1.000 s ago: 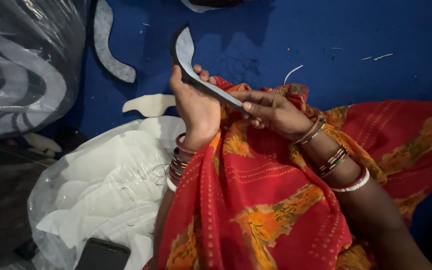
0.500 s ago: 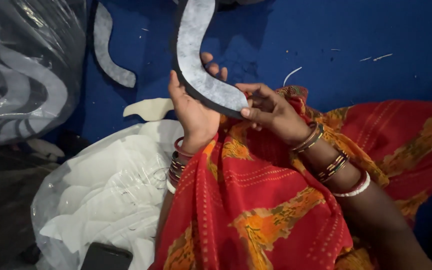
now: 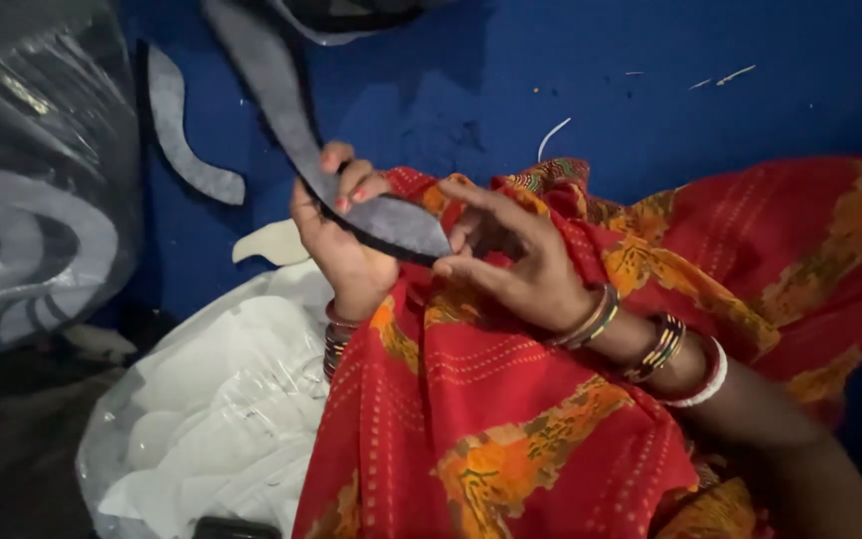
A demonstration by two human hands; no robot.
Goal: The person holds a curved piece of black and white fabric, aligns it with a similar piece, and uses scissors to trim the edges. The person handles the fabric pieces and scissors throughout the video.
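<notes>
At frame centre, the left hand (image 3: 343, 245) grips a curved grey strip (image 3: 296, 130) — fingers closed over its lower part. The right hand (image 3: 511, 265) pinches the strip's pointed end, apparently between thumb and fingertips. The strip rises toward the upper left — over blue cloth (image 3: 511, 70).

curved grey strip (image 3: 291, 120) | dark-edged, long, bent | raised above red cloth, lower end pinched

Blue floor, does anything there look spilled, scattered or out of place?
Only small stuff: pale scraps lie scattered on the blue floor, and a loose grey strip sits apart from the strip both hands hold.
</notes>
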